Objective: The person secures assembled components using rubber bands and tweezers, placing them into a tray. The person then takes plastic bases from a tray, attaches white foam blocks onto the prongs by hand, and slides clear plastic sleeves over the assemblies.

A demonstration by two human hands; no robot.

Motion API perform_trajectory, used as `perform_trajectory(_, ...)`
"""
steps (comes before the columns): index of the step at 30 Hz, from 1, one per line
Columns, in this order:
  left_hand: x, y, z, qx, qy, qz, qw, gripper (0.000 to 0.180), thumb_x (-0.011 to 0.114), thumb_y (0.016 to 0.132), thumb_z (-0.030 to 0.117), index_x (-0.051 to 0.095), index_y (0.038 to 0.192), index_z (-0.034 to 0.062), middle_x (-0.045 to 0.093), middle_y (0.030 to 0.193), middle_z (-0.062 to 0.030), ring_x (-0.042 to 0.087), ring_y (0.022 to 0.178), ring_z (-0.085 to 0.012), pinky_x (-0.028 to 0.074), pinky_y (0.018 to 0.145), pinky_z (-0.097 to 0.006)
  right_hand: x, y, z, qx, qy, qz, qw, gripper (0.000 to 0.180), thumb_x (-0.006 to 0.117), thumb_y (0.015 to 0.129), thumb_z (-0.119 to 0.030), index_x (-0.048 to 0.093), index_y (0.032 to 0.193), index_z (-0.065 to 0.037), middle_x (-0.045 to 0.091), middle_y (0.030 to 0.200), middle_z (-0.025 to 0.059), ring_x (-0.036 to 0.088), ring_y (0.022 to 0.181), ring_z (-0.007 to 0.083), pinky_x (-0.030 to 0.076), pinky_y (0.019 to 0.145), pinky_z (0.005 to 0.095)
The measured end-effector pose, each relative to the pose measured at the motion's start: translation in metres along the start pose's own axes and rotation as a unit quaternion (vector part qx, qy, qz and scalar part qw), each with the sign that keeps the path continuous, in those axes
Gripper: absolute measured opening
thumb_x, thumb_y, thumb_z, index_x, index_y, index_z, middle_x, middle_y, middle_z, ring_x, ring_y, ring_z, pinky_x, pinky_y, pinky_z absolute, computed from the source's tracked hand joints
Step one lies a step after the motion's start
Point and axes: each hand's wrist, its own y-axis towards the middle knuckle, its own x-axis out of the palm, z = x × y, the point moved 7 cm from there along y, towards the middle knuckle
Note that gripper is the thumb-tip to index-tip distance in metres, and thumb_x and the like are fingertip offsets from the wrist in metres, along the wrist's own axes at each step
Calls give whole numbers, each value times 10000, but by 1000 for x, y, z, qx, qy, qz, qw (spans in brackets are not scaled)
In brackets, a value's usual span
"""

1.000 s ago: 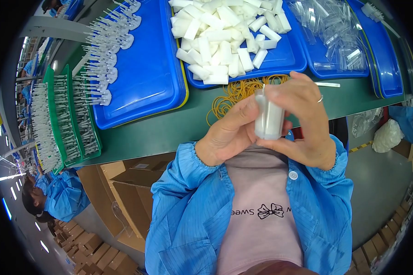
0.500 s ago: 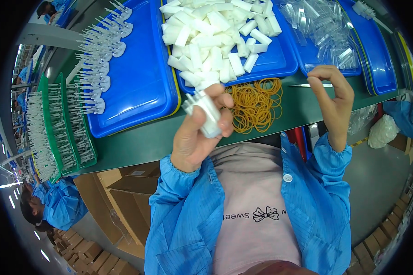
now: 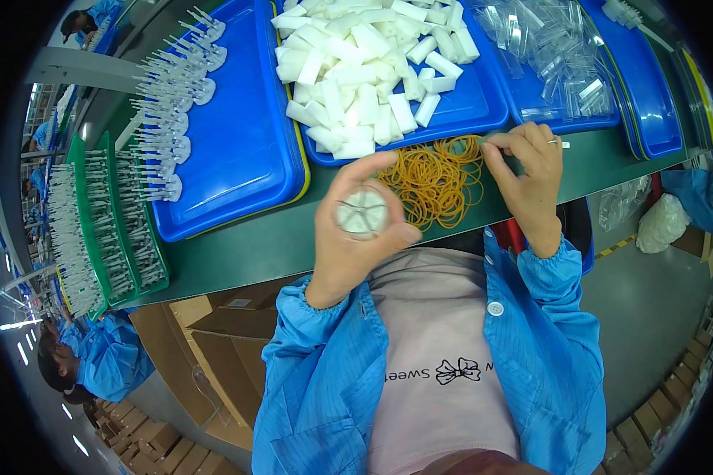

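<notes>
Just L of R fingertips (image 3: 490, 149): tangled flat heap of thin, round, ochre rubber bands (image 3: 440, 186), on smooth green tabletop (image 3: 238, 257); tips at heap's R rim, contact unclear.
R hand (image 3: 535, 176): thumb + index bent toward each other, nearly meeting; can't tell if a band is btwn them. Looks like nearer hand to bands.
L hand (image 3: 347, 252): fingers + thumb curled round a white-and-clear, round-ended, segmented plastic bundle (image 3: 362, 212), firm hold by the look; held up, heap off to its R.
Bundle axis: end-on to view, round end up, length hidden; well L of R fingertips.
Slim white strip (image 3: 565, 145): pokes out just R of R hand, mostly hidden.
Beyond L fingers: white oblong foam-like blocks (image 3: 364, 75), piled in a blue tray.
Beyond R fingers: clear flat plastic pieces (image 3: 550, 59) in next blue tray.
Far L of L fingers: white spiky plastic clusters (image 3: 178, 146) along tray edge, then green ridged rack (image 3: 91, 222).
Qty: bundle 1, band heap 1, strip 1, rack 1, blue trays approx 4 on top; bands, blocks, clear pieces, clusters overlap, no exact count.
</notes>
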Motion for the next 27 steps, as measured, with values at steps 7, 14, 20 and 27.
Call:
perform_trajectory(7, 39, 13, -13, 44, 178, -75, 980, 764, 824, 647, 109, 422, 1296, 74, 615, 1108, -72, 634, 842, -203, 499, 765, -302, -20, 4, -55, -87, 68, -33, 993, 145, 706, 698, -37, 627, 804, -96, 559, 744, 20, 519, 723, 210, 354, 711, 334)
perform_trajectory(14, 55, 13, -7, 48, 320, -116, 939, 434, 794, 675, 184, 504, 986, 94, 648, 895, -101, 650, 835, -300, 494, 647, -366, -10, -14, -52, 237, 691, -105, 674, 68, 615, 789, -17, 593, 852, -31, 583, 812, 100, 557, 737, 219, 434, 684, 311)
perform_trajectory(20, 62, 28, 3, 138, 333, -154, 920, 385, 765, 688, 141, 503, 967, 99, 617, 829, -96, 632, 753, -287, 476, 630, -333, -36, -10, -116, -317, 166, -130, 925, 252, 621, 645, -147, 601, 886, -75, 526, 833, 28, 496, 706, 170, 416, 641, 293)
perform_trajectory(27, 33, 22, -4, -32, -138, -120, 983, 430, 744, 663, 3, 476, 989, 87, 536, 758, -24, 551, 712, -130, 469, 640, -268, -48, -9, -82, -246, 109, -101, 958, 156, 619, 711, -133, 586, 855, -83, 457, 761, 29, 472, 671, 177, 354, 575, 323)
